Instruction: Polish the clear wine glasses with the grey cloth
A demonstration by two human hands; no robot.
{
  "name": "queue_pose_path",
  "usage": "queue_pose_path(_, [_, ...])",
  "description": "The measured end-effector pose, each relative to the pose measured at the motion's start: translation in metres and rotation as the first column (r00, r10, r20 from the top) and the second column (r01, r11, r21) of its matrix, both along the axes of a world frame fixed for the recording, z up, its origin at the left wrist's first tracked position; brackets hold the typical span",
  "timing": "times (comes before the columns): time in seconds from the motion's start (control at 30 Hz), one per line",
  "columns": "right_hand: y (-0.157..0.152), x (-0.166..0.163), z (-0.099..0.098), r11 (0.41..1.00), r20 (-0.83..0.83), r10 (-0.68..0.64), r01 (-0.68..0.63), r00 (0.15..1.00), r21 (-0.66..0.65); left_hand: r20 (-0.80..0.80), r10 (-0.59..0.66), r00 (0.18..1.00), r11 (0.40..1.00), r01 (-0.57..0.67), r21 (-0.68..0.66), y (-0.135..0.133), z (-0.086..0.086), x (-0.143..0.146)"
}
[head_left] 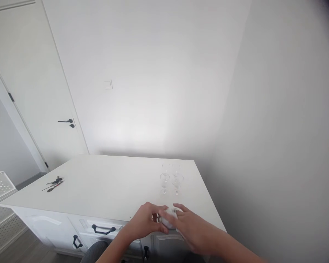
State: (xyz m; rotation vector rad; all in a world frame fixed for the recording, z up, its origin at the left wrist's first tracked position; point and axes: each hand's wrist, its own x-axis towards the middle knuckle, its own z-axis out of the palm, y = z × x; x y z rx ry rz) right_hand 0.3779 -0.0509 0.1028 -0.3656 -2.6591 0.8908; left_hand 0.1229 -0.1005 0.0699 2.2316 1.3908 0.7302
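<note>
Both my hands meet at the front edge of a white cabinet top (106, 190). My left hand (144, 223) grips a clear glass (164, 219) from the left. My right hand (192, 228) presses a white cloth (170, 218) against the glass, fingers curled over it. The glass is mostly hidden between the hands. Just behind them, several empty stemmed glasses (171, 179) stand upright in two rows near the cabinet's right side.
A bunch of keys (54, 183) lies at the top's left edge. Black drawer handles (103, 230) show on the cabinet front below. A white door with a black handle (67, 121) is at the left, a perforated white crate (0, 186) beside it.
</note>
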Motion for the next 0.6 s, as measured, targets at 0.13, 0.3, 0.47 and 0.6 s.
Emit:
queue_pose_path(0.13, [0.008, -0.002, -0.005, 0.997, 0.023, 0.067, -0.068, 0.998, 0.043, 0.025, 0.070, 0.997, 0.997, -0.070, -0.018, 0.001, -0.007, 0.001])
queue_pose_path(0.3, [0.005, -0.017, -0.017, 0.640, -0.135, -0.350, 0.131, 0.927, -0.757, -0.146, 0.188, 0.971, 0.876, -0.099, 0.473, 0.008, -0.039, -0.008])
queue_pose_path(0.47, [0.009, -0.010, 0.001, 0.933, -0.025, -0.125, 0.109, 0.992, -0.342, 0.009, 0.129, 0.992, 0.984, -0.129, 0.126, 0.004, -0.022, -0.005])
queue_pose_path(0.6, [0.015, -0.004, 0.009, 0.979, 0.103, 0.103, -0.119, 0.989, 0.165, 0.301, 0.018, 0.953, 0.931, 0.094, -0.354, 0.003, -0.007, -0.001])
